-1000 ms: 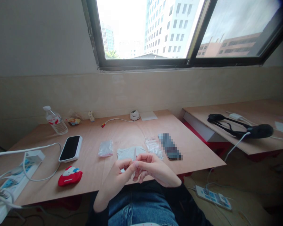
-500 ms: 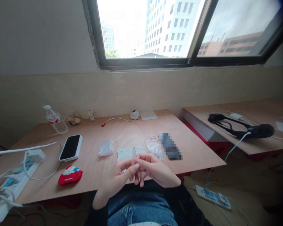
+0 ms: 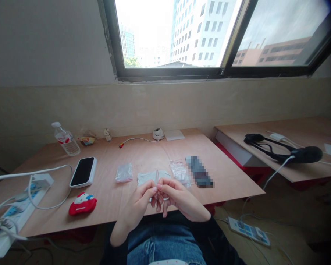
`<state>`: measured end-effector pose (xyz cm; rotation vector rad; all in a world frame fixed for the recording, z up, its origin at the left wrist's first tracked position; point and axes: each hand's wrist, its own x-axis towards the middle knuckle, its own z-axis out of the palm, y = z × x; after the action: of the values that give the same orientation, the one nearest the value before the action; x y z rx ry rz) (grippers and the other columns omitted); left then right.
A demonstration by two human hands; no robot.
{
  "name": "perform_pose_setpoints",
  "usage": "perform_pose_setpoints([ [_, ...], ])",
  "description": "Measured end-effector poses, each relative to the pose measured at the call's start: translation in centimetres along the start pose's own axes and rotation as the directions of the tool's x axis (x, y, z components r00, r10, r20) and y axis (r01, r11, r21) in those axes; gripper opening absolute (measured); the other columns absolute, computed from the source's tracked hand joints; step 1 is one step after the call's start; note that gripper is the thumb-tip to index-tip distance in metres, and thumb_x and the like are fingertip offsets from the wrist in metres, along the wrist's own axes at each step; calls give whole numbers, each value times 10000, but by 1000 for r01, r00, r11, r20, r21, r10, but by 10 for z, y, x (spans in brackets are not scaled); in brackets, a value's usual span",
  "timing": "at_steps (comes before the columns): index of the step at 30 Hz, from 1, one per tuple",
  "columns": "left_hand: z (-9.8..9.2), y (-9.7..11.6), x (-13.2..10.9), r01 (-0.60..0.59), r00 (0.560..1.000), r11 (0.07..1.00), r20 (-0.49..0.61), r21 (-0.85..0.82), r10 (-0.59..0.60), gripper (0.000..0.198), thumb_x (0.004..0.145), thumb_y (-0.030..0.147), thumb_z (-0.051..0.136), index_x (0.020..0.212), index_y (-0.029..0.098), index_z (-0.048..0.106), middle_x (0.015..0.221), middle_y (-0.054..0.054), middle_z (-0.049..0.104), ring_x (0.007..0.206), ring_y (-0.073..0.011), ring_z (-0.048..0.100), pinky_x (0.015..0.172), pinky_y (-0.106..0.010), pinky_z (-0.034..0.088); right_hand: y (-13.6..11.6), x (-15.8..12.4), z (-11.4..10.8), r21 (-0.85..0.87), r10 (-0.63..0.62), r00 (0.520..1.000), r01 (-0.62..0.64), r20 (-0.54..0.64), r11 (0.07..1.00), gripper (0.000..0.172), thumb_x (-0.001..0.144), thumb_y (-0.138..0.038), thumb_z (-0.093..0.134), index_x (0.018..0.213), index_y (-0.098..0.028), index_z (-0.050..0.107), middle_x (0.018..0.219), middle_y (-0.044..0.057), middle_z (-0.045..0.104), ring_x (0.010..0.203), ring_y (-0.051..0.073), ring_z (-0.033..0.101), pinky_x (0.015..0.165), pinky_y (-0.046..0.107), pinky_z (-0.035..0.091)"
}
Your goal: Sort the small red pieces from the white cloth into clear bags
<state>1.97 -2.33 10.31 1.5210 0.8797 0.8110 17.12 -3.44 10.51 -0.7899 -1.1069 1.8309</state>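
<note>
Head view: the left hand (image 3: 140,204) and the right hand (image 3: 180,198) meet over the near part of the table (image 3: 223,182), thumbs and forefingers drawn together at the tips. Between them a thin see-through piece (image 3: 157,176) stands roughly upright, its top showing above the fingers, its lower part hidden. Both hands appear to pinch it; the remaining fingers hang loosely curled. What the piece is cannot be made out. Beyond it lies a pale packet (image 3: 143,178), partly covered by the hands, with a clear bag (image 3: 124,172) to the left and a second bag (image 3: 179,170) to the right. Judgement: light, opposed fingertip pressure and small, even movements are advised, as so thin a piece would likely crease or slip if tugged from one side
</note>
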Motion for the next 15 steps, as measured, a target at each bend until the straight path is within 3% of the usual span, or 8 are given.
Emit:
perform_pose_setpoints([
  [7,4,-3,0,-8,998,998,-64,59,12,282,891,373,393,725,174,505,612,29,487,565,-109,479,569,-220,383,10,11,6,-174,-7,989,-18,-146,985,451,751,-613,526,733,-163,504,526,-42,500,409,82,503,321,160,390],
  [15,6,-6,2,45,962,912,-263,408,70,315,869,385,388,624,194,439,599,23,487,582,-129,459,551,-224,336,21,15,6,-424,-179,953,61,-244,904,415,837,-548,415,642,-182,439,525,-50,393,430,80,441,352,181,299],
])
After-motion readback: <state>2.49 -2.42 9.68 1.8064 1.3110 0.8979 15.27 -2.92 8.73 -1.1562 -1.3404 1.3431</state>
